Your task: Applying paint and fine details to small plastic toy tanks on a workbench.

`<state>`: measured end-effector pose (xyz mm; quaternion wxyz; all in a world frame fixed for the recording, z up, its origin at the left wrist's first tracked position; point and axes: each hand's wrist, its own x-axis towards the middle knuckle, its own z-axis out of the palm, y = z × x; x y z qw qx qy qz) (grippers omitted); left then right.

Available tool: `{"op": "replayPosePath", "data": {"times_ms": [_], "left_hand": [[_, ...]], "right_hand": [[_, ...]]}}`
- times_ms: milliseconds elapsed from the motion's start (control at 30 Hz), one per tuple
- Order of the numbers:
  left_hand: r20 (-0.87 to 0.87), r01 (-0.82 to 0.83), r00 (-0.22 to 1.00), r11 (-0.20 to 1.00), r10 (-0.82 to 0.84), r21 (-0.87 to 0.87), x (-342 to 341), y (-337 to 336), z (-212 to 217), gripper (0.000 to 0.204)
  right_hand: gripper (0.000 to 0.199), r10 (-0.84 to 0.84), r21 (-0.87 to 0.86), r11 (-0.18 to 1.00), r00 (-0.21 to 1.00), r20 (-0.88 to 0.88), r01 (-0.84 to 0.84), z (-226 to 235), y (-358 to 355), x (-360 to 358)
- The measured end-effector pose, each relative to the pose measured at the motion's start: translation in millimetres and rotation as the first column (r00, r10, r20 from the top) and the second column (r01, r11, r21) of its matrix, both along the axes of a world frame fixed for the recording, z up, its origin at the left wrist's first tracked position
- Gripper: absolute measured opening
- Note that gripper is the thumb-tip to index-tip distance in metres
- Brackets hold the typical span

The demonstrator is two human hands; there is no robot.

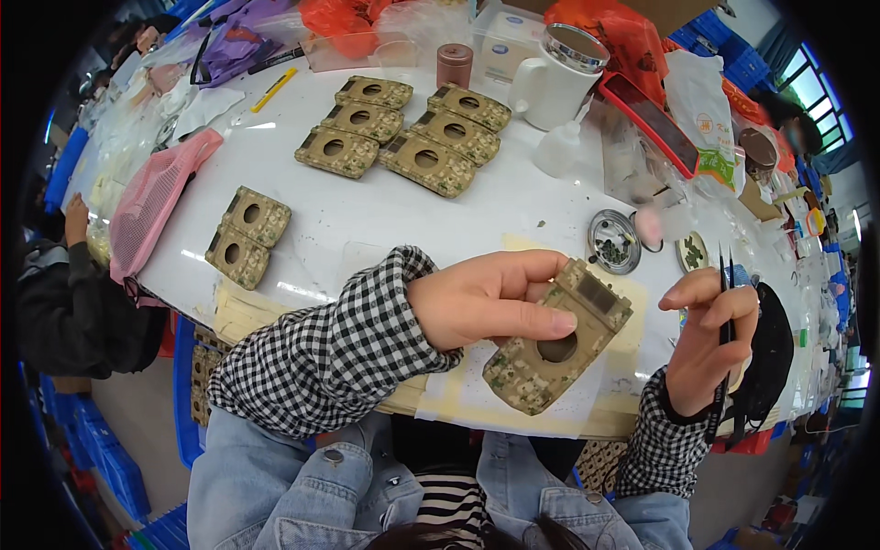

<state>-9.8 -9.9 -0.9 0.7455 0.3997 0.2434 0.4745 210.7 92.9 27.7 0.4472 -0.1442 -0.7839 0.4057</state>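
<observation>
Shell in hand: one camouflage shell (588,328), tilted over the tabletop (321,215) | Left hand (486,298): fingers clamped on it | Right hand (704,357): fingers closed around tweezers (727,321), apart from shell | Progress: held shell probably unfinished; six rear shells (449,170) and left pair (240,247), done or waiting, cannot tell; dark bits (612,249) left in dish (623,269)
</observation>
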Motion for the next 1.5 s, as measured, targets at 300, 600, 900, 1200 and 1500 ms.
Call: {"op": "replayPosePath", "data": {"times_ms": [300,600,900,1200,1500], "left_hand": [[0.052,0.076,0.996,0.996,-0.079,0.049,3.0,-0.8,-4.2,0.061],[-0.047,0.219,0.975,0.973,-0.216,0.074,0.4,-1.5,-1.1,0.056],[-0.027,0.189,0.982,0.98,-0.188,0.066,0.2,-4.1,2.3,0.043],[-0.08,0.068,0.995,0.994,-0.062,0.084,-2.7,-1.0,3.6,0.046],[-0.028,-0.229,0.973,0.973,0.228,-0.019,-2.9,3.1,-2.4,0.051]], "right_hand": [[0.07,0.197,0.293,0.922,0.958,0.21,-0.254,-8.5,-5.4,-5.7],[0.067,0.125,0.403,0.894,0.972,0.198,-0.197,-14.5,-5.4,-2.6],[0.067,-0.031,0.542,0.839,0.999,-0.039,0.047,-31.7,4.7,1.4],[0.062,-0.094,0.479,0.871,0.995,-0.044,0.103,-31.4,14.0,-4.6],[0.07,-0.019,0.436,0.899,1.0,-0.024,0.028,-35.3,13.7,-4.1]]}}
